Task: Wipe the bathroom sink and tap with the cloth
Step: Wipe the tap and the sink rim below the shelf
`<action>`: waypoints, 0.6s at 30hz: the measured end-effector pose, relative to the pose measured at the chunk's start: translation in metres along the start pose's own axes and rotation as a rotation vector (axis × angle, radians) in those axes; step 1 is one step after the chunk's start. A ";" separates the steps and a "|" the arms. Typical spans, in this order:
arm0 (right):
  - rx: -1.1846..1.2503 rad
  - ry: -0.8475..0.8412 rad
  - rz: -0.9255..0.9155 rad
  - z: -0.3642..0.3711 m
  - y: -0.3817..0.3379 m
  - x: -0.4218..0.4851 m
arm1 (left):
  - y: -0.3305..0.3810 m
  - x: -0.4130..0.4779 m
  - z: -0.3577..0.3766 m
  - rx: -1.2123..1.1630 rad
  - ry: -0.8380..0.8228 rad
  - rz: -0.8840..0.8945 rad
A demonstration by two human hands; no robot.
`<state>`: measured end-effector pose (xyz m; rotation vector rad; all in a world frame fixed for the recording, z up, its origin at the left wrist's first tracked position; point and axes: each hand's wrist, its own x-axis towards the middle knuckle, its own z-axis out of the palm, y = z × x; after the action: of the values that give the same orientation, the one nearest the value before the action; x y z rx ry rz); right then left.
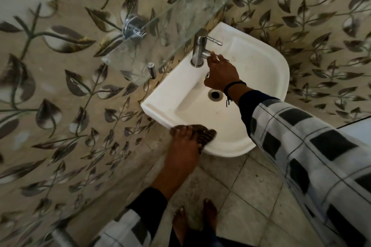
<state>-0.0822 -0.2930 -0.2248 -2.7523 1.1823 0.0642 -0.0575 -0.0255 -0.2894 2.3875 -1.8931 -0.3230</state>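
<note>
Sleeve (pixel 301 136) over white sink (pixel 261 62), leaf-patterned wall (pixel 60 86)

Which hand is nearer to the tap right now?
Right. The right hand reaches across the sink, fingers at the spout of the tap. The left hand presses the cloth on the front rim, away from it.

The left hand (pixel 183 142) hides most of the cloth (pixel 208 135).

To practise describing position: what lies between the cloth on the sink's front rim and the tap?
In the head view, bare white sink basin, with the drain and the right hand just beside that line.
</note>
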 end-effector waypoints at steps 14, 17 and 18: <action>-0.012 -0.012 0.015 -0.002 -0.003 -0.002 | -0.077 0.025 -0.028 0.023 0.181 -0.120; -0.020 -0.009 0.020 -0.004 -0.003 -0.003 | -0.037 0.007 -0.007 0.002 0.074 0.044; -0.016 -0.013 0.021 -0.004 -0.002 -0.003 | -0.026 0.002 0.000 -0.002 0.054 0.074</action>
<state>-0.0832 -0.2897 -0.2206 -2.7492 1.2133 0.0949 -0.0321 -0.0213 -0.2943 2.2932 -1.9507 -0.2520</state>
